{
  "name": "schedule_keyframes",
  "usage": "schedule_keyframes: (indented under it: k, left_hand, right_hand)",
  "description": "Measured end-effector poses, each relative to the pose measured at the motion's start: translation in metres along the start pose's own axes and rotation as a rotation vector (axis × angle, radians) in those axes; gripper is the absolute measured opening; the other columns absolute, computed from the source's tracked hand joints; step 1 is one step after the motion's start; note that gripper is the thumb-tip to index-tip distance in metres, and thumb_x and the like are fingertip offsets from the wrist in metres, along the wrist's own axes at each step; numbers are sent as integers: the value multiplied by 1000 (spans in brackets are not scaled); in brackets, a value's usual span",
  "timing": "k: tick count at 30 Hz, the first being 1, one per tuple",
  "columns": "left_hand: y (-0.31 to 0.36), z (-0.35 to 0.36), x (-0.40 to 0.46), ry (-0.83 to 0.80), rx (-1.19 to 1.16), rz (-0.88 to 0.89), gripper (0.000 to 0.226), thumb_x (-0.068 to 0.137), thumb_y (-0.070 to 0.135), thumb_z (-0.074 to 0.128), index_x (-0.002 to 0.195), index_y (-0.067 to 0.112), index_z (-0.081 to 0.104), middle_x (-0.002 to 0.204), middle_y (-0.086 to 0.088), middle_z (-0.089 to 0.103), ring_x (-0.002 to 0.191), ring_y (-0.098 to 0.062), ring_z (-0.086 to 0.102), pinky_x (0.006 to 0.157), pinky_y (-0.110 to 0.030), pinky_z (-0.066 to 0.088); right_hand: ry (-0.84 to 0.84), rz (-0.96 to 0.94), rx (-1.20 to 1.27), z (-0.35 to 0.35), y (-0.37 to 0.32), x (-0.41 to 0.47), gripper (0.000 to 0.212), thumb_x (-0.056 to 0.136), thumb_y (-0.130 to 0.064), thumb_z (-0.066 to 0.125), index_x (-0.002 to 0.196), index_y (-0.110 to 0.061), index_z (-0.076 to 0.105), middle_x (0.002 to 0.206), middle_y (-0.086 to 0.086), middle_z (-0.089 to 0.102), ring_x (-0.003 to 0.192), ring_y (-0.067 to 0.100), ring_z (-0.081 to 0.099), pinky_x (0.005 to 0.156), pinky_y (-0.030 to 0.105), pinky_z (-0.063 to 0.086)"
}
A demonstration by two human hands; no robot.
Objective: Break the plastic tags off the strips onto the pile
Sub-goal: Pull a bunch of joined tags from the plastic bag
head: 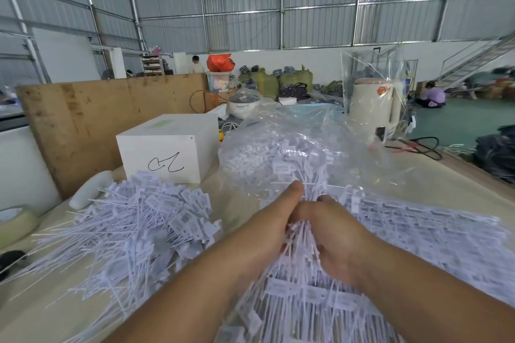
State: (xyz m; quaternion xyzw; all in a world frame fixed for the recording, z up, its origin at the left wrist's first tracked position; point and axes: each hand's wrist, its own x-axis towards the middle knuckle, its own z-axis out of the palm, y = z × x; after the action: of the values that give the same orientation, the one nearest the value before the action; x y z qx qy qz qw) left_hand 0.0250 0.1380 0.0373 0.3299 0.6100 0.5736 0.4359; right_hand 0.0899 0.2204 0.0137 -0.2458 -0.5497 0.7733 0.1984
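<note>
Both hands meet at the middle of the table [459, 189], wrapped around one thick bundle of white plastic strips [302, 242] that stands between the palms. The left hand [267, 228] curls its fingers round the bundle from the left, thumb laid along the top; the right hand [337, 234] grips it from the right, fingers pressed together and folded in. The tags [303, 295] on the bundle's near end fan out toward the camera, below the wrists. The pile of loose tags [133, 220] lies to the left of the hands, just beside the left forearm. More strips [418, 225] lie in flat rows to the right. Behind the hands sits a clear bag [278, 153] stuffed with strips, and left of it a white box [167, 150] with a scribble on its front. A roll of tape [15, 221] rests at the left edge
</note>
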Motion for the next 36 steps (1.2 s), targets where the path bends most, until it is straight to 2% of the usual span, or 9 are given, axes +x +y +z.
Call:
schedule_keyframes:
  k: [3, 6, 10, 14, 22, 26, 28, 33, 36]
  left_hand:
    - [-5, -38, 7, 289, 726, 202, 59, 71, 69, 41, 86, 22, 73, 81, 1, 73, 75, -13, 68, 78, -38, 54]
    - [6, -63, 28, 699, 1082, 483, 15, 83, 32, 56, 86, 22, 66, 83, 4, 66, 79, -16, 61, 72, -36, 53]
    - [5, -70, 71, 697, 1668, 320, 56, 85, 46, 64, 128, 18, 43, 124, -7, 46, 115, -27, 44, 93, -36, 38]
    - [8, -68, 99, 691, 1935, 368, 34, 87, 29, 62, 118, 18, 55, 119, -7, 49, 112, -27, 45, 92, -36, 36]
    - [40, -69, 105, 777, 1323, 602, 23, 100, 21, 42, 92, 15, 63, 72, -2, 56, 75, -31, 55, 63, -32, 34]
    - [50, -61, 87, 801, 1312, 767, 19, 102, 21, 44, 90, 14, 57, 68, -3, 47, 66, -30, 48, 56, -35, 35]
    - [46, -57, 77, 771, 1397, 874, 13, 98, 13, 52, 86, 12, 57, 66, -5, 49, 64, -31, 52, 53, -40, 43]
    - [20, -57, 55, 787, 1501, 1128, 17, 72, -1, 76, 68, 7, 63, 62, -8, 56, 59, -29, 57, 45, -37, 46]
    - [19, -72, 53, 736, 1330, 942, 22, 74, 6, 77, 65, 10, 57, 63, -3, 56, 63, -30, 56, 56, -40, 45]
  right_hand:
    - [36, -36, -45, -10, -11, -5, 32, 77, 13, 60, 103, 2, 45, 65, 11, 67, 50, 20, 63, 46, 29, 49]
    - [100, 7, -69, -24, -14, -9, 30, 78, 12, 61, 102, 0, 47, 69, 20, 57, 46, 25, 51, 41, 27, 42]
    - [52, 32, -116, -32, -15, -15, 23, 78, 13, 59, 92, -1, 48, 59, 18, 56, 35, 23, 47, 36, 24, 37]
    - [52, 45, -150, -38, -13, -16, 24, 77, 13, 60, 88, -6, 49, 63, 15, 63, 45, 23, 56, 39, 24, 38]
    - [42, 115, -279, -46, -5, -9, 70, 66, -7, 73, 129, -8, 43, 133, 9, 47, 112, 33, 51, 55, 33, 40]
    - [-50, 122, -402, -36, -11, -6, 43, 76, -6, 69, 114, -18, 52, 105, -5, 44, 80, 14, 49, 64, 30, 46]
    - [-46, 95, -484, -33, -17, -2, 52, 69, -10, 72, 117, -12, 51, 107, 3, 48, 91, 23, 53, 71, 35, 45]
    - [1, 60, -359, -24, -30, 13, 44, 69, 1, 65, 108, -6, 47, 121, 27, 55, 76, 34, 55, 48, 29, 39]
    - [-93, 79, -386, -24, -32, 12, 34, 70, 4, 64, 102, 2, 53, 113, 25, 57, 70, 32, 51, 43, 26, 38]
